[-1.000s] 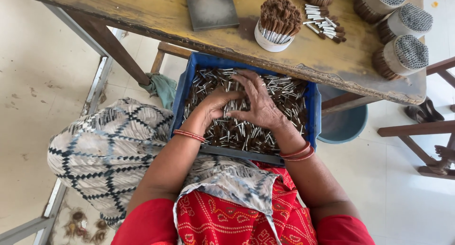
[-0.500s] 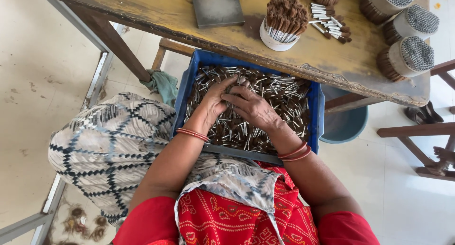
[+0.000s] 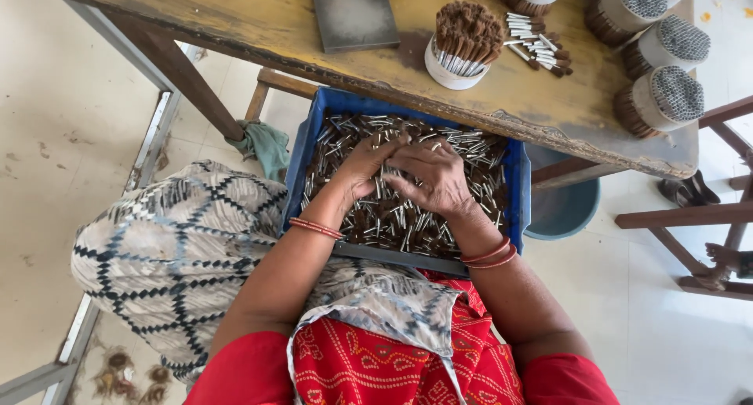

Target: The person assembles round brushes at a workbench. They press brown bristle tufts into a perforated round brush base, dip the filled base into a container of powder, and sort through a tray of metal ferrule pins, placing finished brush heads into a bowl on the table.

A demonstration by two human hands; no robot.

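A blue plastic crate (image 3: 518, 187) rests on my lap, filled with several small brown-and-silver sticks (image 3: 392, 217). My left hand (image 3: 365, 163) and my right hand (image 3: 431, 177) lie side by side in the middle of the crate, fingers curled down into the pile and closed around a small bunch of the sticks. Orange bangles ring both wrists. What lies under the palms is hidden.
A worn wooden table (image 3: 235, 21) stands just beyond the crate. On it are a white cup of upright sticks (image 3: 463, 40), loose sticks (image 3: 537, 48), round bundles (image 3: 659, 99) at the right and a dark flat tray (image 3: 353, 13). A blue bucket (image 3: 561, 209) sits underneath.
Both hands have stayed in the crate, shifting slightly and drawing closer together over the pile. The view has tilted a little.
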